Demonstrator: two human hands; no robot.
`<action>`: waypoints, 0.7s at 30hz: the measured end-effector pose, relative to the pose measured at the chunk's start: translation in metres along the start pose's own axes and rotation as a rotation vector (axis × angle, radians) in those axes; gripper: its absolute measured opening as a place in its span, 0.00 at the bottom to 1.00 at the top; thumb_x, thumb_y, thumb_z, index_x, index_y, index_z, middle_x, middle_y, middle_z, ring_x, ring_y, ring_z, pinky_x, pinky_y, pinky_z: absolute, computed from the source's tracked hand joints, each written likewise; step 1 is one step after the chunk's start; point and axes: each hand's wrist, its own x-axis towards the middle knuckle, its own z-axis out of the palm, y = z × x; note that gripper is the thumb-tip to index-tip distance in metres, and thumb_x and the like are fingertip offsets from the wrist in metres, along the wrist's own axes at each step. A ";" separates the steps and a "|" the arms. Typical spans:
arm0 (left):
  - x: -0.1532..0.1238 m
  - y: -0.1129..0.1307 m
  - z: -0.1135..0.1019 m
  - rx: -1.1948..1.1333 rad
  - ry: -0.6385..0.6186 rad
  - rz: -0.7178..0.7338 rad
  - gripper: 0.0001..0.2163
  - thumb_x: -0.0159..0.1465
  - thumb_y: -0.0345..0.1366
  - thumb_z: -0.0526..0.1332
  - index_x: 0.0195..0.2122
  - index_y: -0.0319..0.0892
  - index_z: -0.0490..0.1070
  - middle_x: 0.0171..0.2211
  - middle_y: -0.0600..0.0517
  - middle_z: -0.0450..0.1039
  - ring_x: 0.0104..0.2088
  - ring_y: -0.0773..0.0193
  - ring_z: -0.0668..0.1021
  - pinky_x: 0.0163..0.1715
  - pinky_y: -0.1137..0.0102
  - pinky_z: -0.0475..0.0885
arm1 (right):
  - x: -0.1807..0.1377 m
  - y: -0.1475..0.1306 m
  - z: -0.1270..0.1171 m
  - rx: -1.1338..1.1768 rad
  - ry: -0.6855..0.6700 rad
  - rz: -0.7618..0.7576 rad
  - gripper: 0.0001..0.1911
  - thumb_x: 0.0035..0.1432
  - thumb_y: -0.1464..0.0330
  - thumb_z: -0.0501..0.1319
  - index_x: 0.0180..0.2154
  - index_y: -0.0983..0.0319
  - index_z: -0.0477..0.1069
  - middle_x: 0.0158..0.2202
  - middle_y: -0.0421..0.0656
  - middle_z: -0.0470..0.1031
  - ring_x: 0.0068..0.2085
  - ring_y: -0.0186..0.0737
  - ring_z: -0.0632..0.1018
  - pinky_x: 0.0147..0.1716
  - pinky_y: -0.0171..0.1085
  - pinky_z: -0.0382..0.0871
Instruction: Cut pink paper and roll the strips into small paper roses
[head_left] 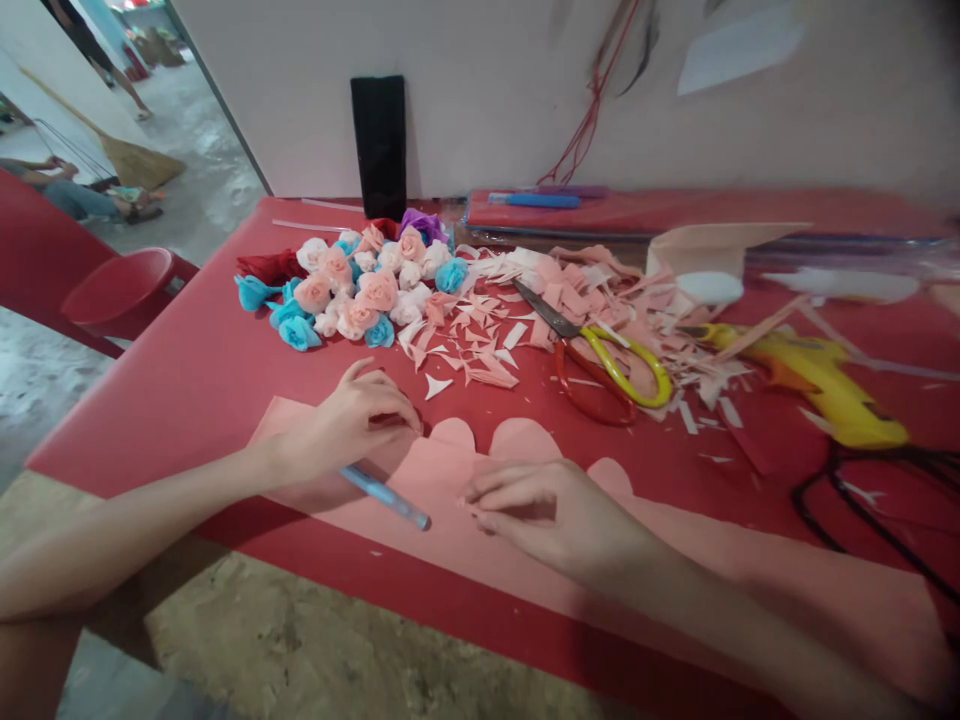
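Note:
A long sheet of pink crepe paper [757, 570] lies along the front of the red table. Over its left part, my left hand [360, 415] has its fingers curled, the tips close together beside a rounded pink paper petal [454, 434]. Whatever may be between them is hidden. My right hand [540, 510] rests on the sheet with thumb and fingers pinched; what they hold is too small to make out. Beyond it are a larger rounded petal [525, 438] and a smaller petal [611, 476]. A light blue pen [386, 497] lies on the sheet between my hands.
Paper roses [375, 290] are piled at the back left. Beside them lie pink and white scraps [480, 340], scissors [585, 340] and a yellow glue gun [825, 385] with a black cord. A black strip [380, 145] leans on the wall. People are in the background.

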 end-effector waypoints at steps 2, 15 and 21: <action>0.002 0.001 -0.002 -0.004 0.005 -0.039 0.07 0.61 0.31 0.56 0.29 0.43 0.72 0.29 0.57 0.77 0.33 0.68 0.73 0.55 0.59 0.54 | 0.000 0.000 0.000 0.002 0.004 0.008 0.09 0.50 0.73 0.59 0.27 0.62 0.79 0.32 0.45 0.80 0.38 0.41 0.79 0.37 0.33 0.73; 0.016 0.030 -0.013 -0.685 0.069 -0.420 0.09 0.54 0.38 0.63 0.33 0.38 0.72 0.23 0.54 0.76 0.24 0.70 0.76 0.27 0.76 0.72 | 0.002 -0.015 -0.005 0.016 0.042 0.011 0.09 0.49 0.71 0.59 0.23 0.61 0.78 0.31 0.46 0.79 0.35 0.41 0.79 0.35 0.34 0.74; 0.025 0.050 -0.010 -0.836 0.123 -0.365 0.08 0.50 0.31 0.66 0.32 0.39 0.72 0.24 0.56 0.77 0.25 0.71 0.78 0.29 0.77 0.73 | -0.006 -0.031 -0.006 -0.082 0.252 -0.184 0.09 0.51 0.75 0.60 0.26 0.59 0.77 0.33 0.42 0.78 0.35 0.36 0.78 0.35 0.28 0.73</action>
